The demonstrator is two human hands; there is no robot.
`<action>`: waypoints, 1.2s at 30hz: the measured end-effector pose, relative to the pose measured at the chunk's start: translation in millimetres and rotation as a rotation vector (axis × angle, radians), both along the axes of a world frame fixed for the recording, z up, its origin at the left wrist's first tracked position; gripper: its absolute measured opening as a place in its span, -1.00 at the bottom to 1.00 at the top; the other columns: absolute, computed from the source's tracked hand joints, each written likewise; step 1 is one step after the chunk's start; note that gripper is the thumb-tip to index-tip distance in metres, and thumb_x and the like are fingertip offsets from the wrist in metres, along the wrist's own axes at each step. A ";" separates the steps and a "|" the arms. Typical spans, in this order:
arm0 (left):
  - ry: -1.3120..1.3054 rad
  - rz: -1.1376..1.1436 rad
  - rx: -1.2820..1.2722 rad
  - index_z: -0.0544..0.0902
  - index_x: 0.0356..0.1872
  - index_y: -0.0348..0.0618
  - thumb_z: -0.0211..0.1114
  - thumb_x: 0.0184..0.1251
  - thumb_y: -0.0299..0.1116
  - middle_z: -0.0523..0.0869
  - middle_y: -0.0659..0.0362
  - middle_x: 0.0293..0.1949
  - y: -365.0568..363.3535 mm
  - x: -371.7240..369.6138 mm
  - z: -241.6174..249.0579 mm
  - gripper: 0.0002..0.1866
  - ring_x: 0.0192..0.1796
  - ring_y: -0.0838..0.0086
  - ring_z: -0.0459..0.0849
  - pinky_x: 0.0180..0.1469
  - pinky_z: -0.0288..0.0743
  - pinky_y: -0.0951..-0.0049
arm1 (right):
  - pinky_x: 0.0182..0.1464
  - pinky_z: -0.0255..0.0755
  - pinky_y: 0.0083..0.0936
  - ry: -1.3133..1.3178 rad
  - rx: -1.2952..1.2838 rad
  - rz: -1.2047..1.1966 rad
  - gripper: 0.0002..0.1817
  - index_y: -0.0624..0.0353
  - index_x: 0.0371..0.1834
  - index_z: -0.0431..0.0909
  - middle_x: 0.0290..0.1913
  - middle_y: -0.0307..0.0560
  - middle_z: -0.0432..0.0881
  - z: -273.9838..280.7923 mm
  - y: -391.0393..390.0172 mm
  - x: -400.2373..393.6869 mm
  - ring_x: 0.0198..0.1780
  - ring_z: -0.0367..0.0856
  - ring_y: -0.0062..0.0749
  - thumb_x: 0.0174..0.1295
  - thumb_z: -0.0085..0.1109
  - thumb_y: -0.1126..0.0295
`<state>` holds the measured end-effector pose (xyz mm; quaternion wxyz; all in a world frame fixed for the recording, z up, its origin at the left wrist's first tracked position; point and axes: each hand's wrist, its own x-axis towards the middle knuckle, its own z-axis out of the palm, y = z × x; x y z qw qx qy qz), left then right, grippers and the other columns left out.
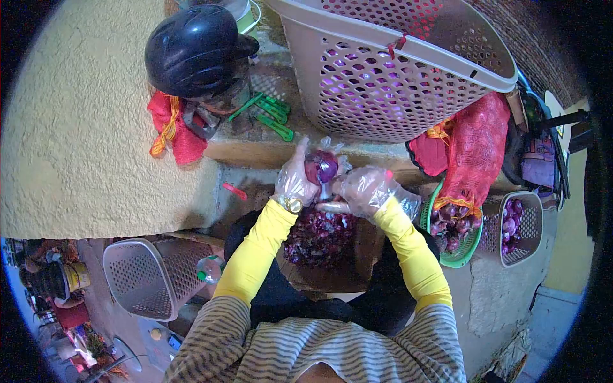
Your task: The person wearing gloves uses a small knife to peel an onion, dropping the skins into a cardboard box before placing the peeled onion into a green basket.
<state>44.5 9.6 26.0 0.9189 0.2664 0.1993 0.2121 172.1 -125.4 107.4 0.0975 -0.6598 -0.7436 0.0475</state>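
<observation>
Muted light, dark fisheye corners

Onion (321, 168) partly covered, large basket (460, 67) cropped

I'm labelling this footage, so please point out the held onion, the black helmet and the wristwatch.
Held onion (321, 168): head view, on its purple skin.
Black helmet (190, 54): head view, on its rounded shell.
Wristwatch (294, 205): head view, on its dial.

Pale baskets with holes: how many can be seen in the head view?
3: a large basket at the top, a left basket beside a bottle, and a right basket holding onions. Others may be hidden.
</observation>
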 end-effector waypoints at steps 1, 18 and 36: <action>-0.003 -0.004 -0.003 0.49 0.28 -0.22 0.04 0.60 0.11 0.59 -0.18 0.22 1.9 0.8 -7.0 -0.42 0.27 -0.03 0.56 0.37 0.45 -0.13 | -0.33 0.54 -0.08 -0.016 -0.040 0.021 -0.42 -0.04 -0.40 0.62 -0.50 -0.02 0.65 0.9 -0.2 -0.9 -0.40 0.72 -0.05 0.29 0.08 -0.35; -0.113 0.067 -0.570 0.46 0.34 -0.28 0.03 0.59 -0.17 0.45 -0.13 0.41 17.3 11.7 23.0 -0.52 0.47 -0.11 0.36 0.51 0.18 -0.37 | -0.31 0.53 -0.10 0.188 -0.101 0.150 -0.31 0.04 -0.47 0.68 -0.50 -0.03 0.66 -22.0 -5.1 -12.9 -0.39 0.71 -0.03 0.18 0.13 -0.44; -0.050 0.198 -0.139 0.62 -0.03 -0.25 0.12 0.58 -0.14 0.70 -0.02 0.11 -6.0 20.6 30.2 -0.66 0.21 0.21 0.67 0.32 0.54 0.13 | -0.23 0.57 -0.14 0.483 -0.098 -0.523 -0.33 0.08 -0.30 0.71 -0.43 0.02 0.70 1.0 8.2 -4.0 -0.35 0.71 0.04 -0.02 0.42 -0.38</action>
